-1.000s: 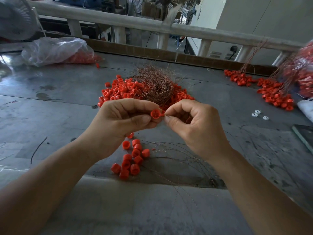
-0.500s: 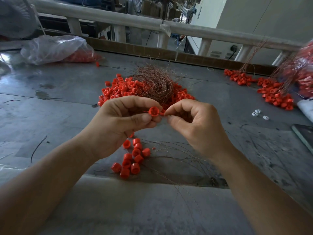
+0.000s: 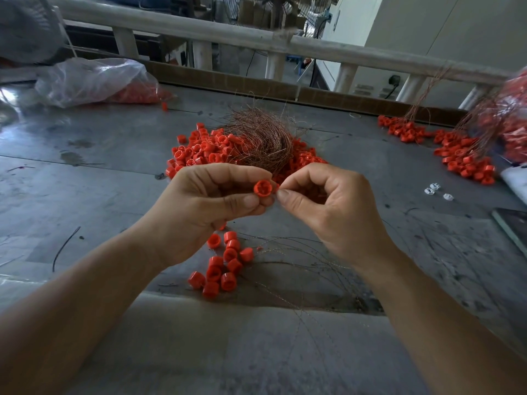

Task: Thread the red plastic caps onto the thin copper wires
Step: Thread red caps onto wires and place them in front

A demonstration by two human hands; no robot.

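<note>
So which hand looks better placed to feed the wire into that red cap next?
Probably the right hand: its pinched fingertips sit right beside the red cap, seemingly on a wire too thin to see. The left hand is busy holding the cap steady.

dim daylight from behind railing [image 3: 285, 44]; wide-angle bending, blurred edges.

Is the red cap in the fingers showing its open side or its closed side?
Open side. The red cap, pinched by the left hand, shows its hollow inside toward the camera.
</note>
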